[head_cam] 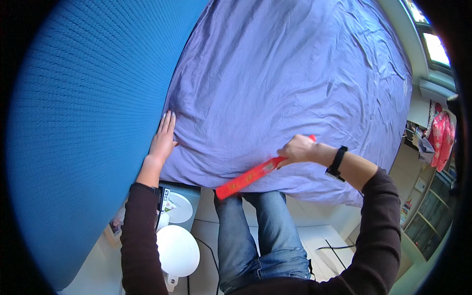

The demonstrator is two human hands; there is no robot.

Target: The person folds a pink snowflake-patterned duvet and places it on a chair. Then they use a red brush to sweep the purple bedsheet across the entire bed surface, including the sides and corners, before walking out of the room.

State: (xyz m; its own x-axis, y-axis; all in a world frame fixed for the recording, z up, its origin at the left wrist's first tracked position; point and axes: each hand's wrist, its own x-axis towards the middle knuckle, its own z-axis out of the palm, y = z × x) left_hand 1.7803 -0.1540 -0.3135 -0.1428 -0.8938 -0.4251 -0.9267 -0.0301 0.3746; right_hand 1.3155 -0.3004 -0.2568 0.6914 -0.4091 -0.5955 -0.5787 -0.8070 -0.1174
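A purple bed sheet (258,92) covers the mattress in front of me, with wrinkles running across it. My left hand (163,138) lies flat at the sheet's edge, where it meets a blue ribbed headboard cover (96,96). Its fingers point away from me and hold nothing. In my right hand (298,149) is the handle of a long red bed brush (247,180) with gold markings. The brush slants down to the left over the near edge of the bed, somewhat blurred. Its underside is hidden.
Left of my legs stand a round white lamp (177,250) and a dark bedside table (193,199). Black cables (210,247) run along the tiled floor. On the far right are pink patterned clothing (440,138), a glass-fronted cabinet (429,217) and a window (435,48).
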